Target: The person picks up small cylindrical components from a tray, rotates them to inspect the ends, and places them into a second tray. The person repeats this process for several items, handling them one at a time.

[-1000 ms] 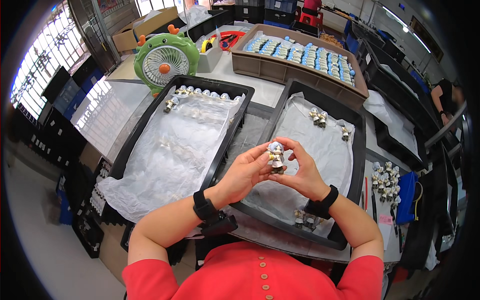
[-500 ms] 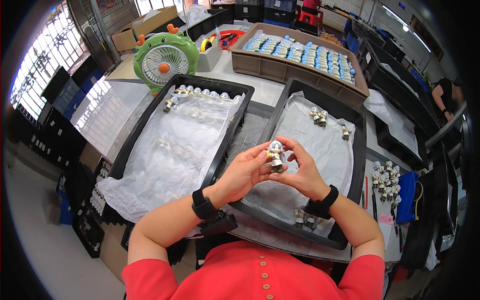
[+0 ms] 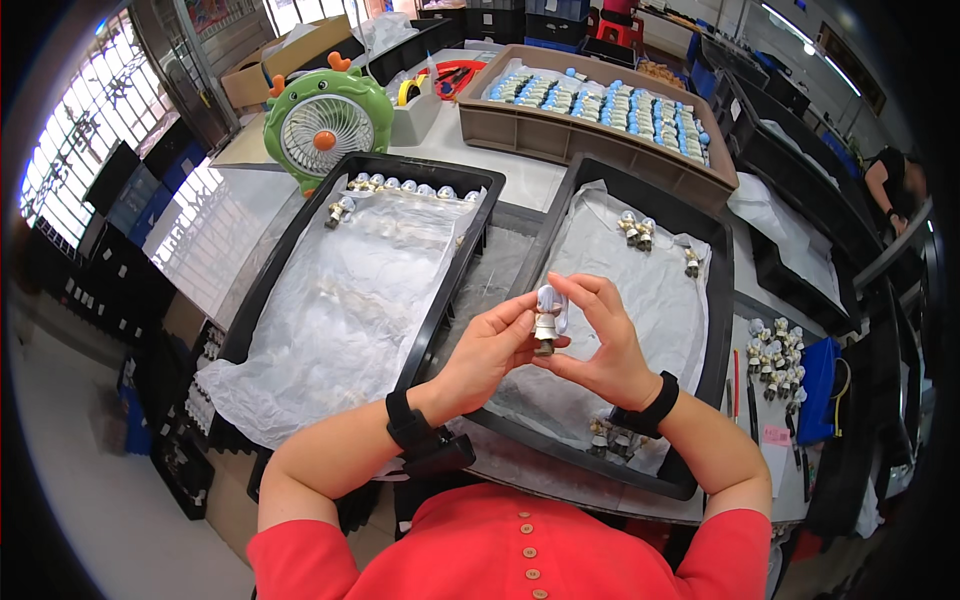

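Left hand [image 3: 485, 350] + right hand [image 3: 612, 350] | grasping figurine [image 3: 545, 322] | it stands upright between the two

Ahead of me, leftward: green fan [image 3: 326, 125] with orange hub, cardboard box [image 3: 245, 83] behind it | just right of the fan: yellow tape roll [image 3: 404, 92] | farther off: red stool [image 3: 625, 33] | at my right: blue pouch [image 3: 819, 390], slim red stick [image 3: 736, 382], pink slip [image 3: 775, 435] | far to my right: person in black top [image 3: 880, 183]

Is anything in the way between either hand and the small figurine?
Nothing visible is: the left hand grips the figurine directly, and the right hand curves close around its other side, though whether it touches is unclear.
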`<act>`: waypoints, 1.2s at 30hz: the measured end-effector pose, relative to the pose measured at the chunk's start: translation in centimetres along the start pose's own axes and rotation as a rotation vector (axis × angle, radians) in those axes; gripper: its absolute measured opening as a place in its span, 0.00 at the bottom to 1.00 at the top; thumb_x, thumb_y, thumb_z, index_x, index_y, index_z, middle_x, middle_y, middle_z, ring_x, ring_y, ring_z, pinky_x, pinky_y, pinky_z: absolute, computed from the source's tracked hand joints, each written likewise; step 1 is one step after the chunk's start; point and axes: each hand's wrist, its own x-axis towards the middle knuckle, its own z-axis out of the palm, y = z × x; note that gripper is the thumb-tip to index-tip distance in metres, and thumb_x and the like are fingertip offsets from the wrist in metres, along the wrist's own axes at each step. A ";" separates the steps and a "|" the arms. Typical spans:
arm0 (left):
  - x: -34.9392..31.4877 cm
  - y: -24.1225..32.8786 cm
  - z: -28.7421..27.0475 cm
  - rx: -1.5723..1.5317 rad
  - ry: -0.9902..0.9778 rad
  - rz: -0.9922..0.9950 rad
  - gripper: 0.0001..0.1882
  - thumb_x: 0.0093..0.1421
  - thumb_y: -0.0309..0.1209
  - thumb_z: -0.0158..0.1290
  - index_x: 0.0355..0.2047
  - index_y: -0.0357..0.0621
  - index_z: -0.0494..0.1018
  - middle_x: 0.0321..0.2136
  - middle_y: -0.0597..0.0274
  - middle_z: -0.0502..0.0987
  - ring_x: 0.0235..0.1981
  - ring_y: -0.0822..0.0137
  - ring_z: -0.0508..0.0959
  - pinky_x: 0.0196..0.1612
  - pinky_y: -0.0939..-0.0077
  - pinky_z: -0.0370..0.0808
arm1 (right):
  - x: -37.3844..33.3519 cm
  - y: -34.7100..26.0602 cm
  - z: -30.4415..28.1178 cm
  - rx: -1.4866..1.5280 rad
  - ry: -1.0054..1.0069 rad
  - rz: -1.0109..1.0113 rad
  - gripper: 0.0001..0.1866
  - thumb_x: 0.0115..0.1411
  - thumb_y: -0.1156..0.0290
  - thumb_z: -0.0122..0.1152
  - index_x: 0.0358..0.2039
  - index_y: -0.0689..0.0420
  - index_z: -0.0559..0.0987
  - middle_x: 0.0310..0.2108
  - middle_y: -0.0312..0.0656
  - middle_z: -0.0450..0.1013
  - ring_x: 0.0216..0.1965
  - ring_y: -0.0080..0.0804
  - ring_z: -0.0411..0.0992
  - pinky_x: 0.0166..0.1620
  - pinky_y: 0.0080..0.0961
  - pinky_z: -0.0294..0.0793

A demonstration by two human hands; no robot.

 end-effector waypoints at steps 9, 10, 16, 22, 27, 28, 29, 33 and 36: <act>0.1 0.5 0.4 -0.206 -0.186 -0.101 0.26 0.68 0.46 0.33 0.60 0.44 0.55 0.50 0.59 0.67 0.49 0.62 0.72 0.50 0.67 0.71 | -0.3 -0.1 0.8 0.021 0.035 -0.085 0.45 0.34 0.82 0.67 0.58 0.55 0.63 0.46 0.41 0.65 0.47 0.39 0.62 0.42 0.27 0.73; 0.0 0.5 0.4 -0.214 -0.177 -0.100 0.26 0.68 0.45 0.33 0.60 0.44 0.55 0.50 0.58 0.67 0.49 0.62 0.72 0.49 0.67 0.71 | -0.3 -0.1 1.0 0.060 0.030 -0.067 0.46 0.34 0.83 0.67 0.59 0.55 0.63 0.46 0.41 0.65 0.47 0.39 0.62 0.41 0.27 0.74; 0.2 0.7 0.0 -0.245 -0.170 -0.072 0.26 0.68 0.44 0.33 0.61 0.43 0.53 0.50 0.57 0.68 0.49 0.62 0.72 0.48 0.68 0.71 | -0.1 -0.3 0.6 0.081 0.003 -0.045 0.51 0.35 0.80 0.71 0.62 0.53 0.57 0.49 0.42 0.64 0.50 0.39 0.61 0.47 0.28 0.74; 0.2 0.8 0.1 -0.244 -0.162 -0.063 0.25 0.68 0.43 0.32 0.60 0.42 0.54 0.52 0.56 0.67 0.49 0.61 0.72 0.49 0.67 0.71 | -0.3 -0.1 0.4 0.098 -0.018 0.008 0.52 0.36 0.79 0.72 0.62 0.53 0.55 0.50 0.42 0.64 0.51 0.39 0.61 0.50 0.29 0.72; 0.1 1.0 0.3 -0.200 -0.157 -0.070 0.25 0.68 0.46 0.31 0.58 0.44 0.56 0.53 0.55 0.66 0.52 0.59 0.71 0.51 0.65 0.70 | -0.4 0.1 0.3 0.112 -0.026 0.049 0.52 0.36 0.76 0.72 0.63 0.53 0.55 0.50 0.42 0.66 0.51 0.38 0.62 0.53 0.31 0.66; 0.1 1.0 0.3 -0.195 -0.155 -0.068 0.25 0.68 0.46 0.31 0.58 0.43 0.56 0.53 0.55 0.66 0.52 0.59 0.70 0.51 0.65 0.70 | -0.4 0.1 0.3 0.099 -0.027 0.054 0.52 0.37 0.75 0.73 0.63 0.53 0.54 0.50 0.42 0.66 0.51 0.38 0.62 0.53 0.31 0.65; 0.1 1.0 0.3 -0.189 -0.153 -0.066 0.25 0.68 0.46 0.31 0.58 0.43 0.57 0.54 0.55 0.65 0.52 0.59 0.70 0.51 0.65 0.70 | -0.4 0.1 0.4 0.113 -0.025 0.066 0.52 0.37 0.74 0.73 0.63 0.53 0.54 0.50 0.41 0.66 0.51 0.37 0.62 0.54 0.31 0.64; 0.1 1.0 0.3 -0.185 -0.159 -0.064 0.25 0.68 0.45 0.30 0.57 0.41 0.57 0.54 0.55 0.65 0.52 0.58 0.70 0.51 0.65 0.70 | -0.5 0.2 0.3 0.132 -0.028 0.105 0.53 0.36 0.73 0.73 0.63 0.54 0.54 0.50 0.41 0.67 0.51 0.37 0.63 0.54 0.31 0.63; 0.2 1.1 0.3 -0.173 -0.160 -0.064 0.25 0.69 0.45 0.30 0.57 0.41 0.57 0.54 0.55 0.65 0.53 0.58 0.70 0.51 0.65 0.70 | -0.5 0.2 0.3 0.121 -0.034 0.112 0.53 0.36 0.73 0.73 0.63 0.54 0.54 0.50 0.41 0.67 0.51 0.37 0.63 0.54 0.31 0.63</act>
